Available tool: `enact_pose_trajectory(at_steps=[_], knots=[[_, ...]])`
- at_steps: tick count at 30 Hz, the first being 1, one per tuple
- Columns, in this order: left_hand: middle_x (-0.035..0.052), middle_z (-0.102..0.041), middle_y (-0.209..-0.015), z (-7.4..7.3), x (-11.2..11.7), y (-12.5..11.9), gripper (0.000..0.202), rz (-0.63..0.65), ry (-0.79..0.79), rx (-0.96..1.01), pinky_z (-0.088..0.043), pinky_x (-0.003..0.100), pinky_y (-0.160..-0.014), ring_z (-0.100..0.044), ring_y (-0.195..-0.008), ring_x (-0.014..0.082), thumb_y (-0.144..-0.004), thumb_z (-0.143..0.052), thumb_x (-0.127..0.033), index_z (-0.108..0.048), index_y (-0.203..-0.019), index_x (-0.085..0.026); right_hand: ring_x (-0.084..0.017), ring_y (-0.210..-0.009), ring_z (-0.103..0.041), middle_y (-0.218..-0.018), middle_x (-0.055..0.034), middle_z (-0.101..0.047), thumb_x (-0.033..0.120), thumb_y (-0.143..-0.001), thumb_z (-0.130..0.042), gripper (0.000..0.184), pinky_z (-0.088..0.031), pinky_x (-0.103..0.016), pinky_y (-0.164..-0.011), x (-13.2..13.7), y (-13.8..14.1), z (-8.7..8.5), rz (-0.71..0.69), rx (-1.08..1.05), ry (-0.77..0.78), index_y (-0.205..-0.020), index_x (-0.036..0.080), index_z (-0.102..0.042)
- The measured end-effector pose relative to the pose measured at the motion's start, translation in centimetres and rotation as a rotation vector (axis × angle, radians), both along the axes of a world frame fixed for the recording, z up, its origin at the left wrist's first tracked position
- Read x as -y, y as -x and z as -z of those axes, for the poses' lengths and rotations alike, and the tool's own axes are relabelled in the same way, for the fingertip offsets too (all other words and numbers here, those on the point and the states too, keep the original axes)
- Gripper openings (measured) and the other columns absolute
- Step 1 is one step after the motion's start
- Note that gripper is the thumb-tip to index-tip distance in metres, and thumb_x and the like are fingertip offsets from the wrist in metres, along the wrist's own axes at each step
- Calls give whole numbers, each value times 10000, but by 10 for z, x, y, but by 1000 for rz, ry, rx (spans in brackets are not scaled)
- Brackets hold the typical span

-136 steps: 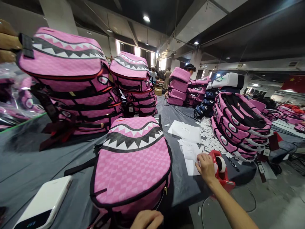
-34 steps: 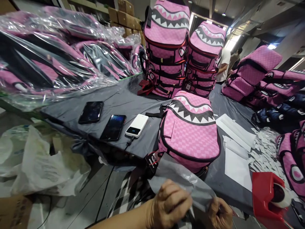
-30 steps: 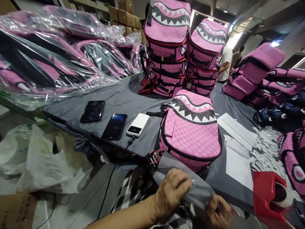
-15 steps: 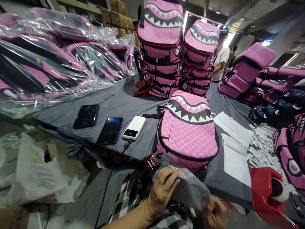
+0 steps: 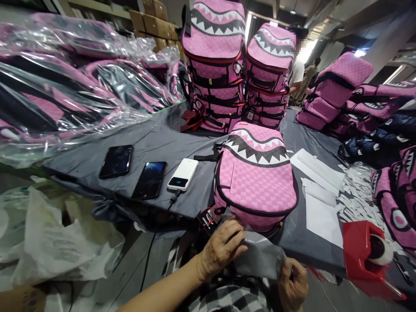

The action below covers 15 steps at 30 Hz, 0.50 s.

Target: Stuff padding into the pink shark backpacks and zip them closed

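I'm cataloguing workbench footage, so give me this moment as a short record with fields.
Left hand: on translucent plastic sheet
Right hand: pinching the sheet's edge
Nearest: pink backpack, toothed-mouth print, on gray table cover
Left of backpack: two dark phones, white device with lit display
Right of backpack: white papers, red tape dispenser
Behind backpack: stacked pink backpacks

Pink-checked backpack (image 5: 260, 184) with black-and-white zigzags, translucent grey plastic sheet (image 5: 260, 255), red tape dispenser (image 5: 355, 251).

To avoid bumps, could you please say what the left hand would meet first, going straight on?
Past the plastic sheet it touches, the left hand would probably meet the pink backpack; depth is unclear.
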<state>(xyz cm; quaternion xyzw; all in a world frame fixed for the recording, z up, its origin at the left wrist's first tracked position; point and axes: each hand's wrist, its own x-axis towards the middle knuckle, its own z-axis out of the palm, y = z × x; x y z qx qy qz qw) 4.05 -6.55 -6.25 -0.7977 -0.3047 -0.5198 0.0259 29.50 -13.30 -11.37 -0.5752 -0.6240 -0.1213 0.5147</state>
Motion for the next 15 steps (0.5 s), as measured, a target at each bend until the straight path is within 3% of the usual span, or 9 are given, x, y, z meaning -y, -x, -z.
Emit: enact_pose_trajectory(at_steps=[4, 8, 11, 15], knots=[[69, -643, -850, -11, -9, 10, 131, 87, 11, -102, -587, 340, -844, -625, -829, 173, -1007, -496, -263, -568, -1007, -154, -146, -548, -647, -682, -21, -702, 481, -991, -548, 341, -485, -242, -532, -8, -3, -5, 26, 5, 3, -859, 182, -646], [61, -631, -808, -13, -12, 15, 111, 98, -23, -121, -552, 316, -743, -586, -765, 167, -997, -514, -245, -571, -969, -153, -142, -526, -640, -658, -14, -705, 514, -990, -524, 386, -497, -245, -520, -20, -10, -18, 0, 6, 63, -809, 203, -663], [63, -626, -860, -12, -11, 18, 129, 101, -43, -125, -522, 296, -755, -582, -797, 161, -978, -542, -176, -600, -1086, -135, -144, -523, -637, -635, -11, -696, 511, -994, -515, 388, -504, -257, -528, -42, -12, -36, -66, 58, 66, -787, 220, -668], [27, -583, -885, -16, -7, 20, 320, 76, -48, -236, -473, 289, -775, -555, -785, 138, -959, -561, -102, -616, -1251, -221, -128, -493, -596, -622, 0, -676, 522, -989, -533, 355, -472, -250, -504, -88, -12, -57, -245, 133, 18, -836, 221, -643]])
